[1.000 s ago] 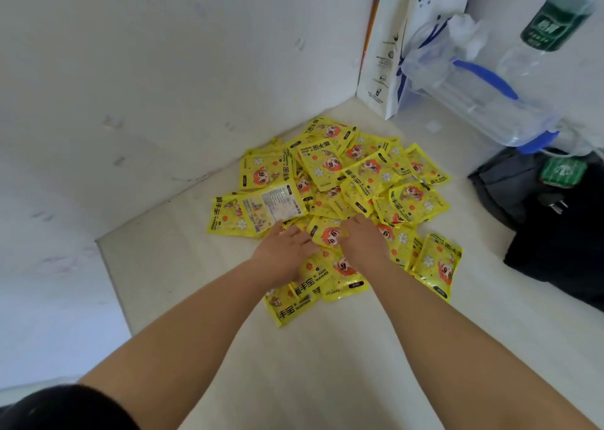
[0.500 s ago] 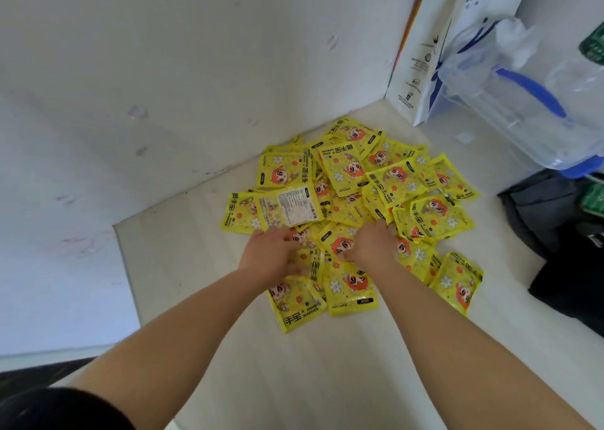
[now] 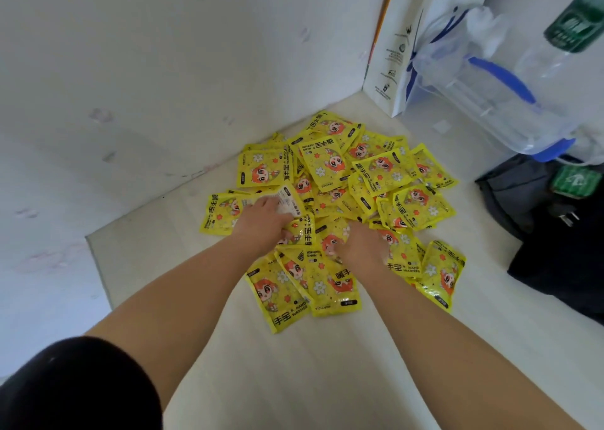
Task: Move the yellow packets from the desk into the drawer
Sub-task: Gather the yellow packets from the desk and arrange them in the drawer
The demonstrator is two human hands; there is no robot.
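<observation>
**Scooping up a handful**

We are at the gathering step. The packets lie heaped on the desk, and the drawer is out of view. Our right hand curls its fingers into the heap, grasping packets. Our left hand lies on top, and we cannot tell its grip. Next we need a firm bunch, then a lift. The wall hems the left and a black bag the right, with bare desk open toward us.

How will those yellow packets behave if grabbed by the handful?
Probably slippery: the packets are glossy film in a loose overlapping heap, so a handful may slide apart. Likely light and bendy, not rigid: they are flat pouches with some edges lifted.
</observation>
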